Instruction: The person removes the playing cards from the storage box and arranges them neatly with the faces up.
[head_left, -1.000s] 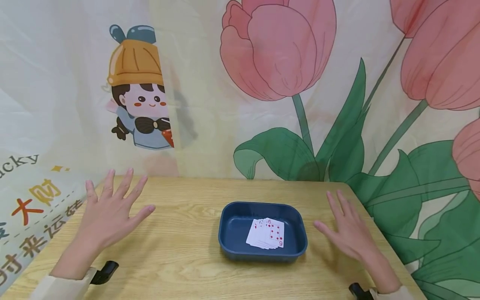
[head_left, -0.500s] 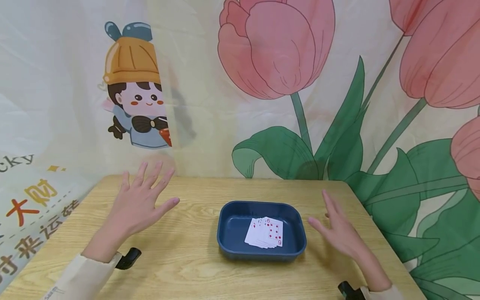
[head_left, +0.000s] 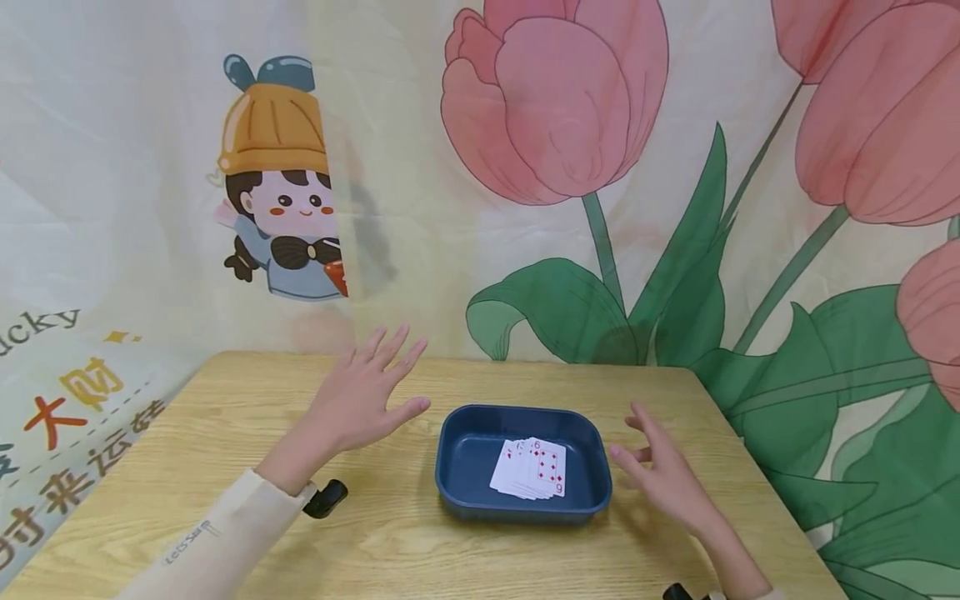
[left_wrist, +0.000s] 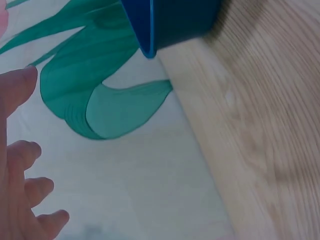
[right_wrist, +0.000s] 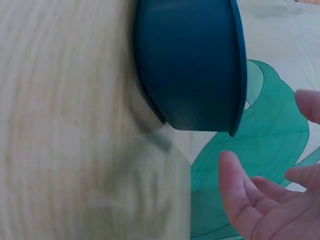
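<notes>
One blue bin (head_left: 525,513) on our tabletop (head_left: 405,546), playing cards (head_left: 528,470) inside; our left hand (head_left: 358,408) at its 10 o'clock, fingers spread; our right hand (head_left: 666,477) near 3 o'clock, fingers loosely bent.

soft, fairly even light fills the head view, with faint, blurred-edged shadows on the table (head_left: 390,546) near the left hand (head_left: 360,404) and the right hand (head_left: 666,481). between them, the cards (head_left: 528,469) show bright white, their larger red marks clear, the smallest ones hard to read. both wrist views look dimmer and bluer. beside the right hand, in its own view, the table is smeared by blur under soft, finger-like shadows, and the tray (right_wrist: 195,65) turns a dark, muted blue.
</notes>
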